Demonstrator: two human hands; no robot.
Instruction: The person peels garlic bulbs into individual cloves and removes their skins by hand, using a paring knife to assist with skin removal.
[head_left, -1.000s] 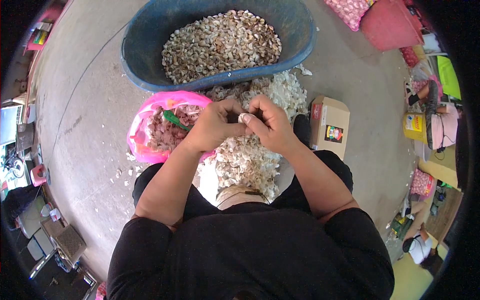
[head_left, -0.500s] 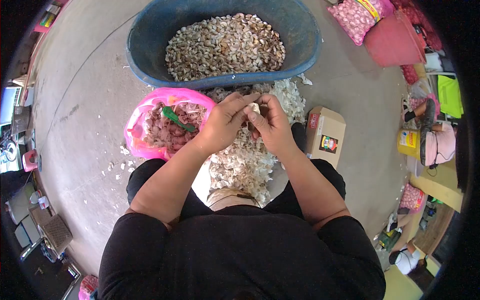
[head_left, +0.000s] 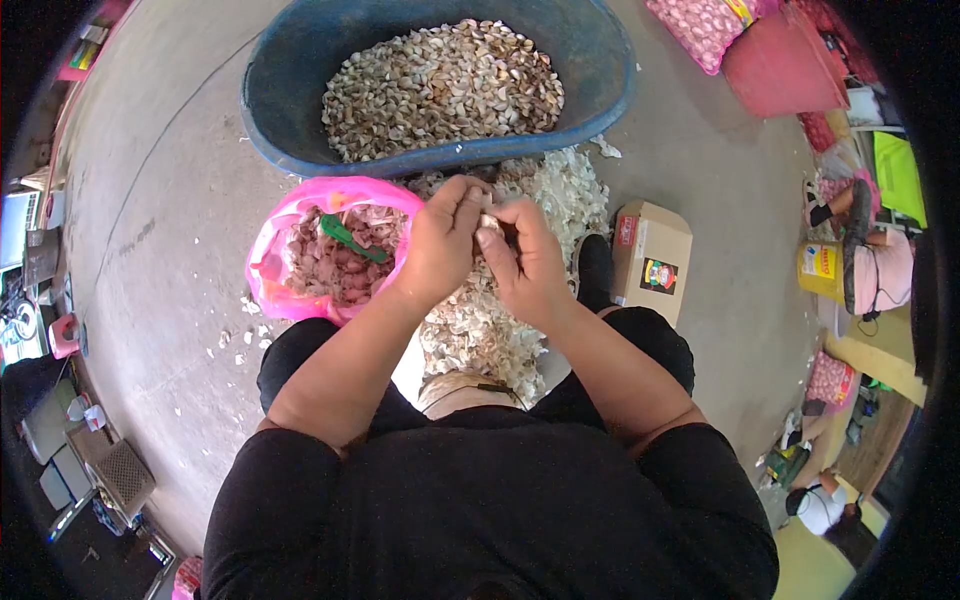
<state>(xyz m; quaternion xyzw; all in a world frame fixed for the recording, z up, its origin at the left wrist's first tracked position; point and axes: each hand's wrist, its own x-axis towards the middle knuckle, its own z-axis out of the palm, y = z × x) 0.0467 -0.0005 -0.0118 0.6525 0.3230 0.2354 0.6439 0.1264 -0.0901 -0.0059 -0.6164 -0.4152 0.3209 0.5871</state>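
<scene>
My left hand (head_left: 444,240) and my right hand (head_left: 524,262) meet over a heap of papery garlic skins (head_left: 480,335). Between their fingertips is a small pale piece of garlic (head_left: 488,222), pinched from both sides and partly hidden. To the left of my left hand stands an open pink bag (head_left: 262,235) full of garlic bulbs (head_left: 350,272), with a green-handled tool (head_left: 350,238) lying on top. Beyond both hands, a large blue tub (head_left: 440,150) holds a wide layer of loose garlic cloves (head_left: 450,90).
A cardboard box (head_left: 660,232) stands on the floor right of my foot (head_left: 593,268). Farther right are a red tub (head_left: 785,65), a yellow bucket (head_left: 822,262) and sacks of garlic (head_left: 700,30). Another person (head_left: 882,270) sits at the right edge. Skins also litter the floor at left.
Both hands have shifted slightly left, still joined at the garlic. My right fingers have curled in closer, and the whole view has moved a little.
</scene>
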